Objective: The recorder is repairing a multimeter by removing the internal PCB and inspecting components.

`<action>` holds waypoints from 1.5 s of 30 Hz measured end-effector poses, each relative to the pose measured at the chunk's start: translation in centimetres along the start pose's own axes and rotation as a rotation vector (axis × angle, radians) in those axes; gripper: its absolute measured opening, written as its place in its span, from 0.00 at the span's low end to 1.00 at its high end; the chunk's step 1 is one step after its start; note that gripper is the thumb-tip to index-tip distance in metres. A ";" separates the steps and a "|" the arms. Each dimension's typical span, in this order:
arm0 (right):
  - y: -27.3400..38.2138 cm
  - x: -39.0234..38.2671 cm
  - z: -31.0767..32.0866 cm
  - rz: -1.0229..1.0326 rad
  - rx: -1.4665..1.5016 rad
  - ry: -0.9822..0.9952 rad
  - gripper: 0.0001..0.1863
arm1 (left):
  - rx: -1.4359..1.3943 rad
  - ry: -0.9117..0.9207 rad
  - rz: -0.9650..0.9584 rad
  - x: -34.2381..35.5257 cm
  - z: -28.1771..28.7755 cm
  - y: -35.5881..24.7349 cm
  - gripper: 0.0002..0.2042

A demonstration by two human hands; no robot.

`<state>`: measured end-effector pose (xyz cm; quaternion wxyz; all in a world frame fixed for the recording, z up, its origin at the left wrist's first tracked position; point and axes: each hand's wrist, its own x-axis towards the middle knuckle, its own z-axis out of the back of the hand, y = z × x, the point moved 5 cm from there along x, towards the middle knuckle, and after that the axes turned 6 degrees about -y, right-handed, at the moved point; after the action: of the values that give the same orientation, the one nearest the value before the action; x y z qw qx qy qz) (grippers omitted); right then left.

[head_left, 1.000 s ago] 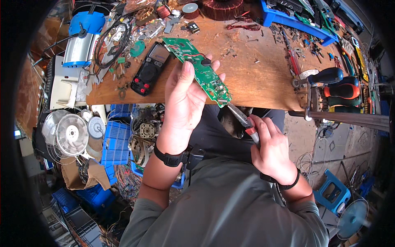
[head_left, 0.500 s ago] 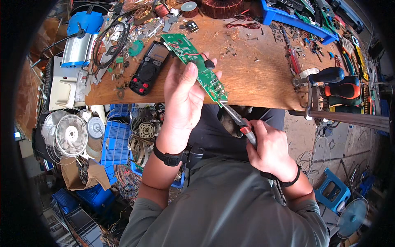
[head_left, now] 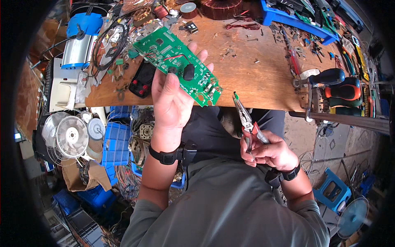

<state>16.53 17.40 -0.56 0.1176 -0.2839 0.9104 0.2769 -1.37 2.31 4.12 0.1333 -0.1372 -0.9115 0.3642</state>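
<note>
My left hand (head_left: 173, 96) grips a green circuit board (head_left: 164, 50) from beneath, thumb on its near edge and fingertips showing past its far edge. The board is tilted toward me above the table's front edge, with a black component (head_left: 189, 72) and a red wire on its face. In my right hand (head_left: 266, 151) is a pair of long-nose pliers (head_left: 245, 117) with red and grey handles. Its jaws point up and away, apart from the board's lower right corner, and a small greenish piece sits at their tip. A black multimeter (head_left: 142, 82) lies partly hidden behind the board.
The wooden table (head_left: 242, 74) carries scattered metal scraps. At its right edge stands a rack of screwdrivers (head_left: 327, 77) beside a metal bar (head_left: 349, 119). A blue tray (head_left: 296, 20) of boards is at the back right. Blue crates (head_left: 116, 142) and a fan (head_left: 72, 133) sit lower left.
The board has moved left and turned its face more toward me. The pliers have come away from its corner, now upright with handles spread and a small greenish piece at the tip.
</note>
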 end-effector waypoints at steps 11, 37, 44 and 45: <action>2.2 0.0 0.7 0.330 -1.036 -0.430 0.15 | 0.092 -0.159 0.198 -0.1 2.4 1.9 0.24; 6.1 0.0 -1.6 0.720 -2.027 -0.937 0.26 | 1.397 0.482 -0.289 0.6 -2.7 -0.1 0.11; 6.1 -0.3 -1.5 0.744 -2.165 -0.950 0.26 | 1.356 0.572 -0.139 0.7 -2.4 0.8 0.08; 6.1 -0.3 -1.5 0.750 -2.197 -0.976 0.25 | 1.327 0.551 -0.140 0.8 -2.4 0.8 0.07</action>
<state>13.15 20.89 3.46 0.0575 0.1757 0.0863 0.9790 -1.16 4.63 5.32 0.4367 -0.0557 -0.4379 0.7839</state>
